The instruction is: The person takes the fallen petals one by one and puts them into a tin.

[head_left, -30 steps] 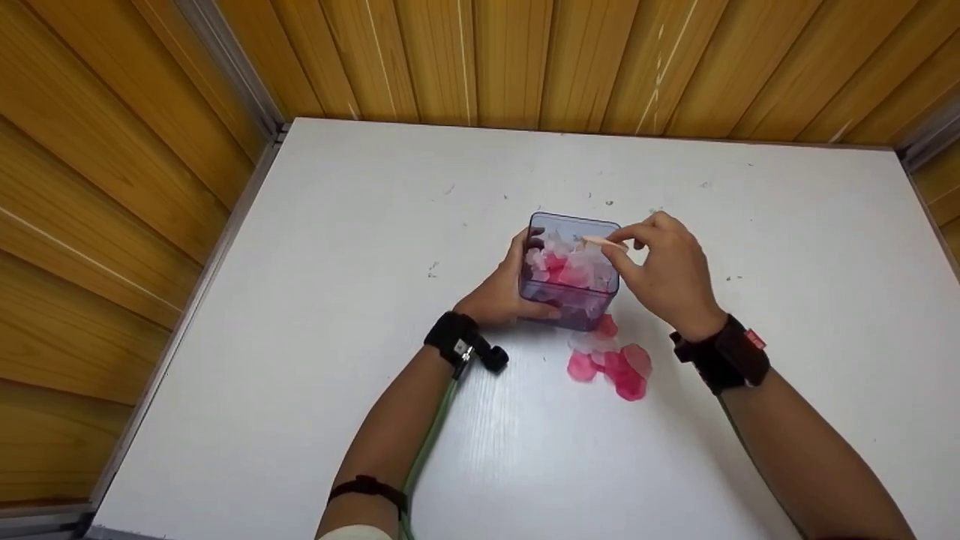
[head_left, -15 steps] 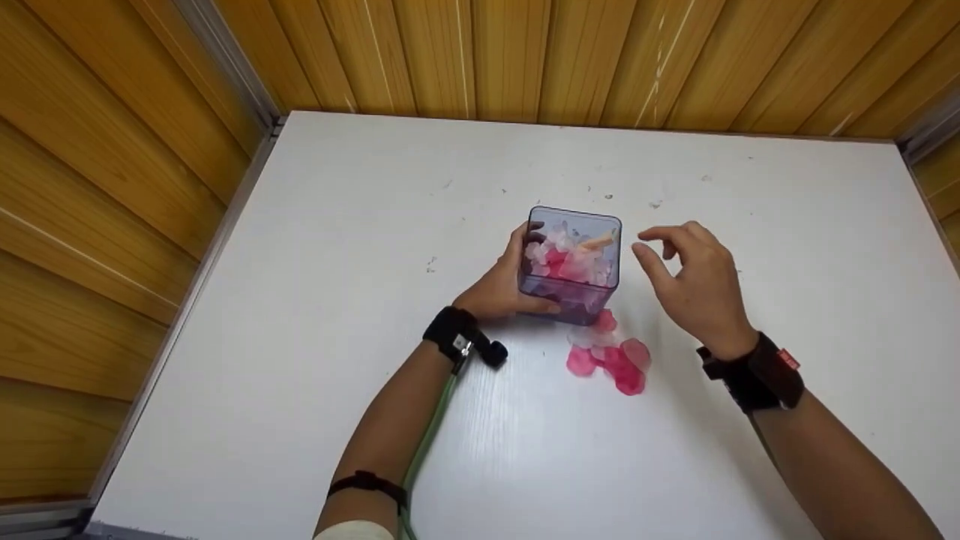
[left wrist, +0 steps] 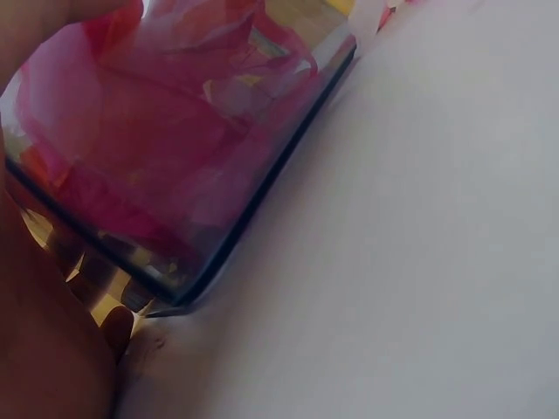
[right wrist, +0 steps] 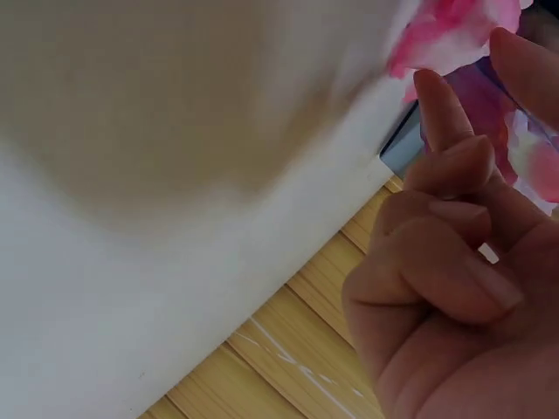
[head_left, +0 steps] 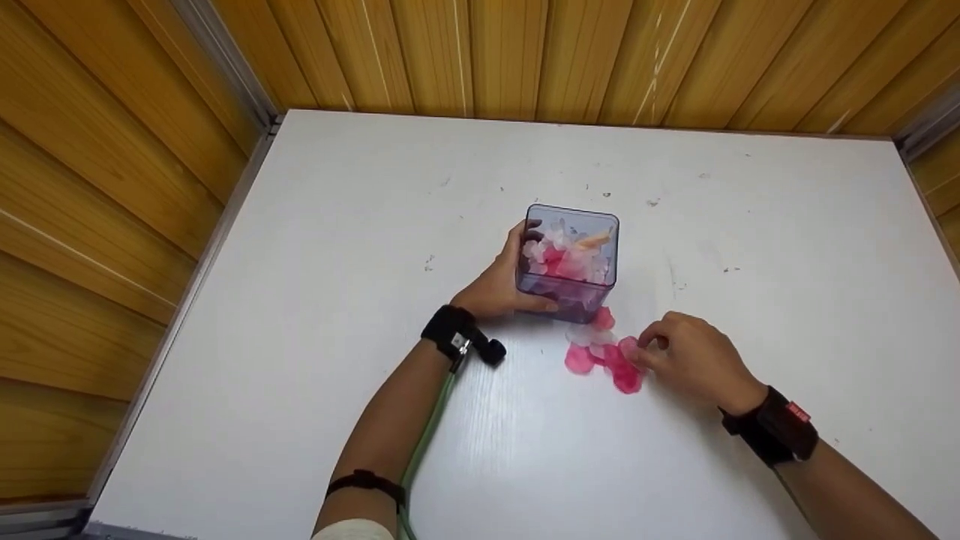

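Observation:
My left hand grips a clear bluish plastic box, thumb along the near side and fingers around the left and far sides. Pink and white petals fill its lower part, with a peach petal on top. In the left wrist view the box wall shows pink petals pressed behind it. My right hand is at the right side of a small pile of pink petals on the table. The right wrist view shows thumb and forefinger apart at the tips, close to the petals.
A white table with small dark marks lies under everything. Yellow wood-plank walls stand behind it and on the left. A green cable runs along the left forearm from a black wrist strap.
My right hand let the peach petal go into the box, drew back to the right, then came down to the petal pile. The left hand and box stay nearly in place.

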The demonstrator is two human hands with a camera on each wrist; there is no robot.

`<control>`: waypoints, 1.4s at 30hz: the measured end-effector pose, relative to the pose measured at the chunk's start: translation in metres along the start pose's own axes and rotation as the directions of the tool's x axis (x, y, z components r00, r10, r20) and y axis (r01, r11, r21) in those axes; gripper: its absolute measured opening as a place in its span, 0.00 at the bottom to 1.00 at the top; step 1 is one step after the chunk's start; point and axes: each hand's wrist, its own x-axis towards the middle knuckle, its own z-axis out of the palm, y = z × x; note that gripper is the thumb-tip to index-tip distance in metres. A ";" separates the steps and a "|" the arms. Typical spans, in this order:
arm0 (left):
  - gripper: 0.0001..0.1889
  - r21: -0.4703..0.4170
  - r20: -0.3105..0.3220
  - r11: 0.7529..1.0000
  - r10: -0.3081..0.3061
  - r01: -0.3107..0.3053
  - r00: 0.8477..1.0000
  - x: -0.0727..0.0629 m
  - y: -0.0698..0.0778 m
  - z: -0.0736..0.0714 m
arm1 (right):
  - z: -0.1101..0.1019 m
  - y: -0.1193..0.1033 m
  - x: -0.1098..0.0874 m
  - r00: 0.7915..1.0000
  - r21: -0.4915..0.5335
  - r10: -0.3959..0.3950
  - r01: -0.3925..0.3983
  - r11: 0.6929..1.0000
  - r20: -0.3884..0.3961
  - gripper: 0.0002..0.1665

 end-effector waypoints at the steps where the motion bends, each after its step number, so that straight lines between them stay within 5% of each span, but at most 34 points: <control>1: 0.66 0.002 -0.001 1.000 -0.002 0.002 1.000 0.000 0.000 0.000 | 0.001 0.000 0.000 1.000 -0.001 -0.001 0.001 1.000 -0.003 0.11; 10: 0.66 0.009 0.002 1.000 0.002 -0.002 1.000 0.001 -0.001 0.000 | -0.017 -0.002 0.001 0.979 -0.007 -0.097 0.097 0.995 -0.181 0.07; 13: 0.66 0.007 0.012 1.000 0.001 -0.001 1.000 0.001 -0.001 0.000 | -0.030 -0.007 0.004 0.941 0.005 -0.133 0.142 0.990 -0.310 0.07; 19: 0.66 0.004 0.004 1.000 0.001 -0.001 1.000 0.001 -0.002 -0.001 | -0.048 -0.032 0.023 0.824 0.057 -0.159 0.225 0.973 -0.544 0.06; 22: 0.66 0.002 -0.004 1.000 0.000 0.000 1.000 0.002 -0.003 -0.001 | -0.046 -0.048 0.037 0.804 0.067 -0.186 0.269 0.961 -0.565 0.06; 25: 0.65 0.000 -0.001 1.000 0.001 -0.001 1.000 0.003 -0.003 -0.001 | -0.039 -0.060 0.049 0.815 0.071 -0.213 0.296 0.953 -0.539 0.07; 31: 0.66 0.021 0.000 1.000 -0.013 0.013 1.000 0.003 -0.004 0.002 | -0.027 -0.069 0.059 0.871 0.081 -0.205 0.267 0.960 -0.447 0.10; 38: 0.66 0.021 0.003 1.000 -0.005 0.005 1.000 0.003 -0.002 0.000 | -0.038 -0.061 0.044 0.844 0.060 -0.211 0.275 0.960 -0.494 0.08; 42: 0.65 0.011 0.017 1.000 0.006 -0.007 1.000 0.003 -0.001 -0.002 | -0.034 -0.044 0.028 0.874 0.010 -0.203 0.231 0.973 -0.443 0.06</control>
